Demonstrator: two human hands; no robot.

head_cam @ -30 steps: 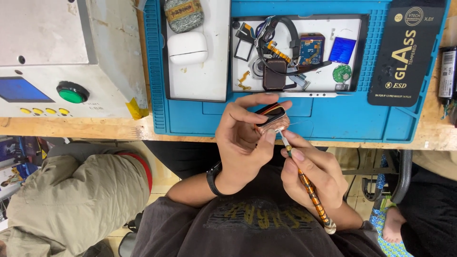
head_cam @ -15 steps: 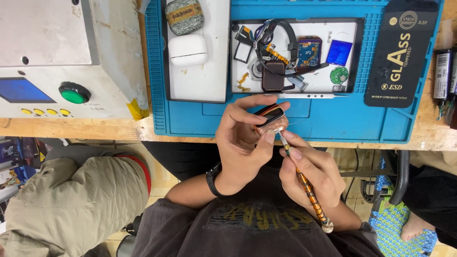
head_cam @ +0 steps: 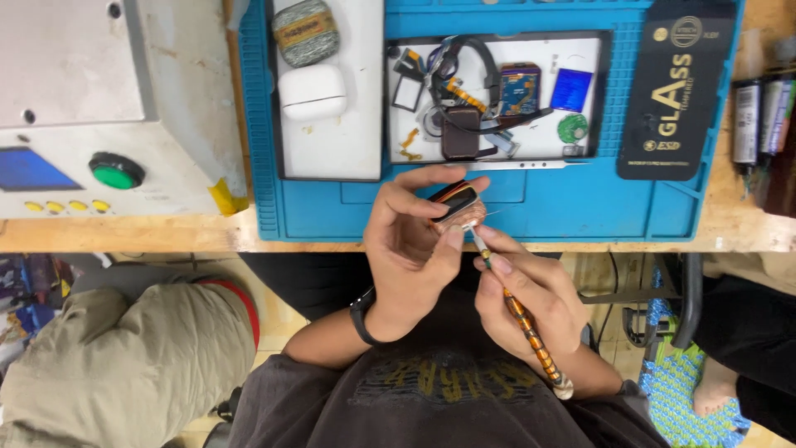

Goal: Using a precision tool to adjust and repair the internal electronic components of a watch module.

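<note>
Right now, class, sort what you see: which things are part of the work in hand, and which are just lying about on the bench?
In hand:
left hand holding small orange-edged black device
right hand holding amber beaded-handle screwdriver

Lying about:
white oval case
grey woven pouch
blue circuit board
green round button
black flat box

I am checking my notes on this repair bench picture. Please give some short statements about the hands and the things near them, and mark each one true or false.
1. The left hand holds a small watch-like device above the table edge. True.
2. The right hand holds a pair of scissors. False: it holds a thin screwdriver with an orange banded handle, tip at the device.
3. The blue mat lies on the wooden table. True.
4. The white earbud case lies on the floor. False: it sits on a white tray on the mat.
5. The round button on the grey box is red. False: it is green.
</note>
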